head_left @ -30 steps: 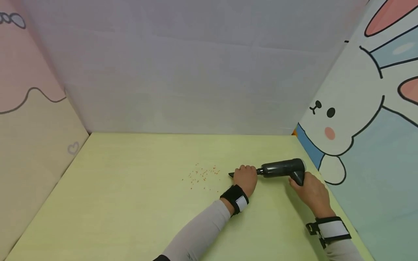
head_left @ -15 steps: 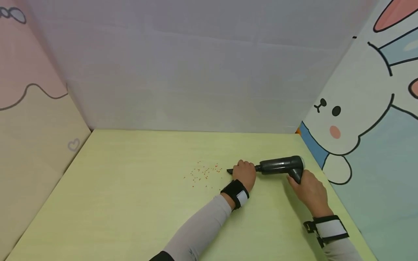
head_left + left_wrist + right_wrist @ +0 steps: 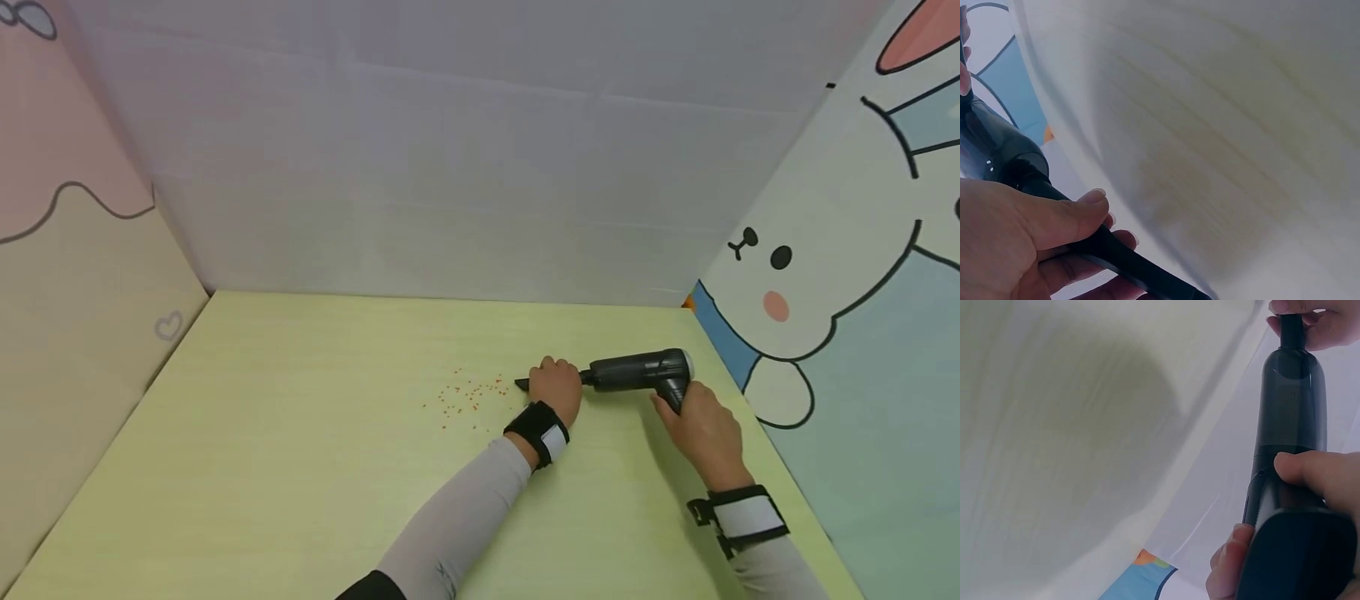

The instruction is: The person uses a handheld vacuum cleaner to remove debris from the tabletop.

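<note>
A black handheld vacuum (image 3: 633, 372) is held over the right side of the pale yellow table (image 3: 300, 467). My right hand (image 3: 706, 433) grips its angled handle; in the right wrist view the thumb lies along the body. Farther forward, my left hand (image 3: 556, 388) pinches the narrow nozzle (image 3: 1135, 265) between thumb and fingers, as the left wrist view shows. The nozzle's slanted tip pokes out left of that hand, close to a scatter of small orange-red crumbs (image 3: 472, 393) on the tabletop. Part of the nozzle is hidden by the left hand.
A plain whitish wall (image 3: 435, 167) rises behind the table's back edge. On the right stands a panel with a cartoon rabbit (image 3: 817, 275), near my right arm. A pink and cream panel (image 3: 82, 333) borders the left side.
Both hands and the vacuum have shifted slightly left and up in the head view, bringing the nozzle tip nearer the crumbs. The head view itself has moved a little. Both grips stay the same.
</note>
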A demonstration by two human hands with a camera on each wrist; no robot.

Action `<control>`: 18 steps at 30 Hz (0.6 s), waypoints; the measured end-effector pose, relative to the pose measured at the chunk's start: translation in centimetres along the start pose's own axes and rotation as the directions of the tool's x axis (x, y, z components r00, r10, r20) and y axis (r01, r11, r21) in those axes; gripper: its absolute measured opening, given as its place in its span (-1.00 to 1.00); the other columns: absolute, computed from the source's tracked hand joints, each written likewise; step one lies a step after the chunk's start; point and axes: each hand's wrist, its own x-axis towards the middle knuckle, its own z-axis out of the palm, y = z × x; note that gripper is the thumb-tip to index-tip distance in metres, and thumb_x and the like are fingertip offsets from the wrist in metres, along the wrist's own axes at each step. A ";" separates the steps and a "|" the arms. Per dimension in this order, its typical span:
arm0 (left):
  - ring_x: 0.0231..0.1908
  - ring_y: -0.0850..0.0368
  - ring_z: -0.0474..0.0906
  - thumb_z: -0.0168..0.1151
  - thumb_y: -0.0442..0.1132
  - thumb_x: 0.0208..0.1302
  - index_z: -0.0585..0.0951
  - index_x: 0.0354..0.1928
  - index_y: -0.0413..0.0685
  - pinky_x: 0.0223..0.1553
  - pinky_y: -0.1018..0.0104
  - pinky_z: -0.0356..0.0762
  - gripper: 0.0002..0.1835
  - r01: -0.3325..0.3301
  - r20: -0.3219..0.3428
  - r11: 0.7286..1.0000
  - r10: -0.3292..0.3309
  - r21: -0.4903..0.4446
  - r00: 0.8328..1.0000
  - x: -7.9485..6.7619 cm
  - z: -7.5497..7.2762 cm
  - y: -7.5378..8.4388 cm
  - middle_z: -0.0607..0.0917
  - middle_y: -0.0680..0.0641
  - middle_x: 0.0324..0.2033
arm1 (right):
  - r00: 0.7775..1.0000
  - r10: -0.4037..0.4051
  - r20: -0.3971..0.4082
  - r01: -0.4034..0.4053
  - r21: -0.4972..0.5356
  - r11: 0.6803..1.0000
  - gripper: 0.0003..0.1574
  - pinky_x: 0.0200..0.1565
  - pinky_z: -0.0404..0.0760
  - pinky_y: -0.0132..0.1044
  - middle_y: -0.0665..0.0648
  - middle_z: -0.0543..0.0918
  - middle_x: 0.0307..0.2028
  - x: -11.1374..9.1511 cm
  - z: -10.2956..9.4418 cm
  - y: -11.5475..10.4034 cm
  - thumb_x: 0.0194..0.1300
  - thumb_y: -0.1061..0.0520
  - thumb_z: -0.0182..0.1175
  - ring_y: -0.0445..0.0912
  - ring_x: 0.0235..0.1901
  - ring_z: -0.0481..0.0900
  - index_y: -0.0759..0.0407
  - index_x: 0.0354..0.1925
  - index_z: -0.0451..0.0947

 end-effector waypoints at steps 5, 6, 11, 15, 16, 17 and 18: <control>0.01 0.18 0.50 0.18 0.04 0.47 0.67 0.01 0.25 -0.13 0.39 0.59 -0.79 -0.003 0.042 1.000 0.002 0.019 0.999 -0.1 -0.5 -0.4 0.65 0.17 -0.13 | 1.000 -0.001 -0.004 0.001 -0.002 1.000 -0.37 -0.74 0.30 -0.17 0.22 0.41 -0.59 0.1 0.2 -0.4 0.36 -0.13 0.29 0.04 -0.71 0.40 0.45 -0.33 0.37; 0.01 0.18 0.50 0.18 0.04 0.47 0.68 -0.01 0.25 -0.16 0.40 0.60 -0.80 0.000 0.039 1.000 0.000 0.017 0.999 -0.1 -0.5 -0.4 0.65 0.17 -0.13 | 1.000 -0.003 -0.007 0.003 -0.002 1.000 -0.37 -0.74 0.30 -0.17 0.22 0.41 -0.59 0.1 0.2 -0.4 0.36 -0.13 0.29 0.04 -0.71 0.40 0.45 -0.32 0.37; -0.09 0.19 0.51 0.23 -0.01 0.45 0.71 -0.15 0.21 -0.35 0.43 0.62 -0.87 0.025 -0.015 1.000 -0.025 -0.017 1.000 -0.1 0.1 -0.2 0.64 0.15 -0.23 | 1.000 -0.006 -0.015 0.006 -0.004 1.000 -0.37 -0.74 0.29 -0.17 0.21 0.40 -0.59 0.0 0.3 -0.4 0.36 -0.12 0.29 0.04 -0.71 0.39 0.45 -0.33 0.37; -0.18 0.20 0.51 0.25 -0.02 0.44 0.71 -0.25 0.19 -0.42 0.42 0.62 -0.87 0.039 -0.069 0.999 -0.042 -0.033 0.997 -0.3 0.8 0.0 0.62 0.13 -0.32 | 1.000 -0.009 -0.017 0.009 -0.014 1.000 -0.37 -0.73 0.28 -0.18 0.22 0.40 -0.58 -0.2 0.5 -0.3 0.35 -0.12 0.29 0.04 -0.70 0.39 0.46 -0.32 0.37; -0.20 0.21 0.51 0.25 -0.03 0.43 0.71 -0.27 0.19 -0.43 0.43 0.61 -0.87 0.042 -0.080 0.999 -0.044 -0.034 0.996 -0.3 0.9 0.0 0.62 0.13 -0.33 | 1.000 -0.011 -0.020 0.011 -0.016 1.000 -0.37 -0.73 0.28 -0.17 0.22 0.41 -0.58 -0.2 0.5 -0.3 0.35 -0.12 0.29 0.04 -0.69 0.39 0.46 -0.31 0.37; -0.21 0.21 0.51 0.26 -0.03 0.42 0.71 -0.28 0.18 -0.43 0.42 0.61 -0.86 0.045 -0.092 0.998 -0.049 -0.039 0.995 -0.4 0.9 0.0 0.61 0.13 -0.34 | 1.000 -0.011 -0.020 0.011 -0.017 1.000 -0.36 -0.73 0.28 -0.17 0.22 0.41 -0.58 -0.2 0.6 -0.3 0.35 -0.12 0.29 0.04 -0.69 0.39 0.47 -0.31 0.38; -0.22 0.21 0.51 0.27 -0.02 0.42 0.71 -0.29 0.17 -0.43 0.42 0.62 -0.86 0.046 -0.100 0.998 -0.049 -0.040 0.994 -0.5 0.9 0.0 0.61 0.13 -0.35 | 1.000 -0.013 -0.021 0.013 -0.018 1.000 -0.36 -0.73 0.28 -0.17 0.22 0.41 -0.58 -0.3 0.6 -0.3 0.35 -0.12 0.30 0.04 -0.69 0.39 0.47 -0.31 0.38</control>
